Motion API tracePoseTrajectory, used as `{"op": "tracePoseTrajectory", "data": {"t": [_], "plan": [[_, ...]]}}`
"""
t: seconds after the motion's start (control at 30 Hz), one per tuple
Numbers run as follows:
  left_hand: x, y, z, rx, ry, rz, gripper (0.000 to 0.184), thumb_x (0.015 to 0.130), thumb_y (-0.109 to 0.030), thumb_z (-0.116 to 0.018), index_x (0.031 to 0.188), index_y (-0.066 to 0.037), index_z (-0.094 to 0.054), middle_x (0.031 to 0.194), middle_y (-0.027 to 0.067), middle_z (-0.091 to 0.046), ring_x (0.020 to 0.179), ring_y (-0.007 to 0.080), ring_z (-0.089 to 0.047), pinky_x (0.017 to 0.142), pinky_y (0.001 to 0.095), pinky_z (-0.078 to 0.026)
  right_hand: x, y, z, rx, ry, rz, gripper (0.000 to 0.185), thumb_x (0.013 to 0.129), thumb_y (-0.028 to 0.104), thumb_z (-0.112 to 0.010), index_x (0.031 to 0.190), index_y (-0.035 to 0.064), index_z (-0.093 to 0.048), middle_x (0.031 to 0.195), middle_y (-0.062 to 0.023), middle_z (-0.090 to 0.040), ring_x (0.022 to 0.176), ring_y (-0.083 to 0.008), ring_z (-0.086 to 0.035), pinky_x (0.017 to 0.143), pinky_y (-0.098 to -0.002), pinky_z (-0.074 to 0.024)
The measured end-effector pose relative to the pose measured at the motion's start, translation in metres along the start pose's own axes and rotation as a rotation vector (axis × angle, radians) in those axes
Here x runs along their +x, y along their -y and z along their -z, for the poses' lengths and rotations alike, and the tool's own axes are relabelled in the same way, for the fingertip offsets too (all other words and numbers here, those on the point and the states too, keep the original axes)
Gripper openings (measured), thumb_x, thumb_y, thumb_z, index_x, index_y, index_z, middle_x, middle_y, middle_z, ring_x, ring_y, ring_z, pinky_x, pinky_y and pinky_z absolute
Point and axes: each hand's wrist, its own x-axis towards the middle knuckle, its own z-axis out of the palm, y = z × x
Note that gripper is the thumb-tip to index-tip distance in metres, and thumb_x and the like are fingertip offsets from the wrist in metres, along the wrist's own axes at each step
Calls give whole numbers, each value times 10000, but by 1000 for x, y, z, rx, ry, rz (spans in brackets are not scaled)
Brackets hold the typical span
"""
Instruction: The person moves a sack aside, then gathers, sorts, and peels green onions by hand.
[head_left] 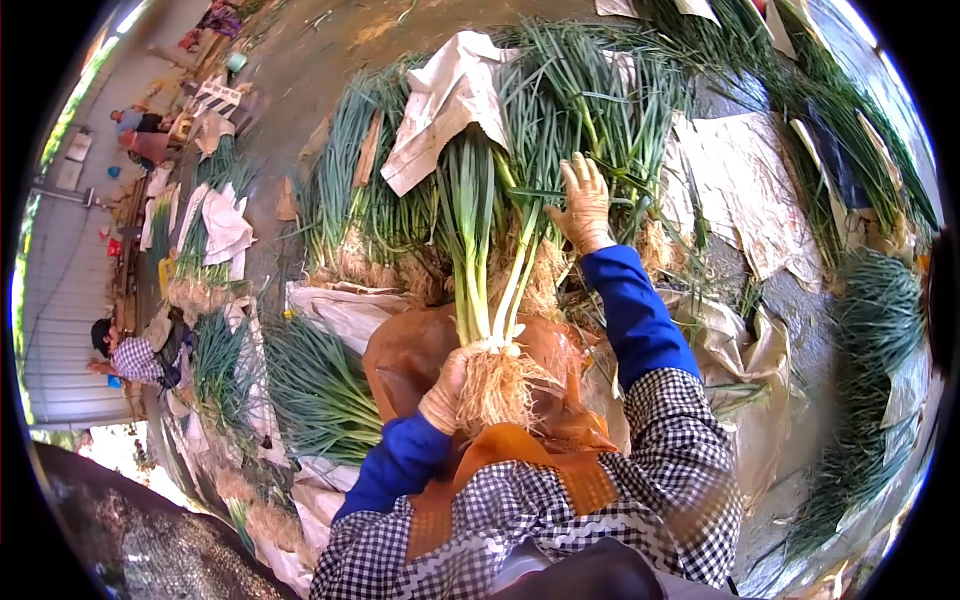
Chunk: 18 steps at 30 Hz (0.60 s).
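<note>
My left hand [442, 393], in a pale glove, grips several long green onions [478, 270] low down, by their white stems just above a shaggy tuft of tan roots. Their green tops point away from me toward the big pile [560, 100]. Gloved too, my right hand [583, 208] is open, fingers spread, over the near side of that pile, to the right of the held stalks. Whether it touches the leaves I cannot tell. Beneath the held roots lies an orange-brown apron [405, 350] across my lap.
A pale sack [455, 95] drapes over the pile, and another [745, 185] lies on the wet floor at right. More green onions lie at left [315, 385] and in a long row at right [870, 330]. Another person [145, 357] sits at far left.
</note>
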Motion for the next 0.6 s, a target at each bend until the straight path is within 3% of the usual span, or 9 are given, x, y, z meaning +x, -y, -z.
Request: {"op": "tracePoseTrajectory", "data": {"t": [0.03, 0.07, 0.13, 0.17, 0.3, 0.4, 0.47, 0.57, 0.6], "plan": [[-18, -9, -20, 43, -50, -29, 413, 821, -129, -500, 1194, 43, -449, 885, 105, -597, 760, 175, -591, 701, 283, -504, 0, 5, -11, -23, 172, 76, 764, 671, 331, -701, 1301, 99, -335, 1351, -122, -315, 1227, -296, -312, 1039, -413, -186], [-28, -20, -26, 57, -76, 4, 415, 821, -138, -502, 1187, 51, -450, 863, 101, -594, 719, 163, -585, 659, 270, -507, -2, 14, -14, -77, 208, 217, 588, 744, 269, -627, 1259, 120, -387, 1207, -143, -477, 1114, -300, -461, 943, -420, -344], [-75, -41, -51, 264, -108, -135, 423, 816, -159, -500, 1173, 63, -454, 855, 101, -588, 700, 146, -571, 641, 251, -502, 4, 2, -38, -18, 876, -67, 337, 804, 163, -526, 1138, 137, -483, 923, -133, -613, 845, -302, -608, 715, -412, -484], [-94, -55, -51, 345, -124, -167, 427, 813, -168, -500, 1166, 69, -455, 863, 103, -583, 698, 138, -564, 633, 242, -500, -12, -26, -56, -44, 528, 126, 188, 832, 83, -429, 977, 124, -541, 662, -110, -602, 602, -296, -617, 519, -401, -489], [-177, -102, -52, 379, -285, -351, 489, 779, -215, -508, 1199, 20, -423, 826, 75, -514, 726, 134, -546, 655, 219, -493, -43, -118, -12, -76, 305, -369, 57, 812, 160, -521, 829, 116, -554, 676, -131, -599, 692, -322, -607, 582, -390, -482], [-214, -114, -42, 439, -323, -678, 478, 776, -204, -510, 1193, 17, -434, 884, 78, -517, 758, 144, -546, 693, 236, -484, -90, -228, 0, -56, 485, -807, 313, 783, 198, -577, 1079, 108, -531, 852, -141, -621, 806, -315, -599, 724, -389, -468], [-216, -119, -32, 473, -322, -867, 471, 774, -197, -512, 1189, 15, -441, 922, 80, -519, 780, 151, -546, 719, 247, -478, -103, -204, 48, -431, 664, -583, 375, 802, 278, -568, 1130, 102, -520, 961, -127, -621, 831, -291, -605, 768, -397, -454], [-199, -125, -26, 490, -300, -1051, 461, 771, -187, -515, 1182, 12, -451, 981, 84, -522, 813, 161, -546, 758, 263, -469, -104, -142, 71, -653, 121, -39, 568, 693, 365, -694, 1163, 135, -473, 867, -51, -624, 843, -213, -599, 681, -332, -471], [-190, -125, -26, 489, -291, -1081, 458, 770, -184, -516, 1180, 11, -455, 1000, 85, -523, 824, 164, -545, 771, 269, -466, -63, -79, 85, -514, 570, -309, 509, 677, 315, -716, 1108, 134, -514, 766, -35, -605, 702, -189, -589, 615, -301, -474]]}}
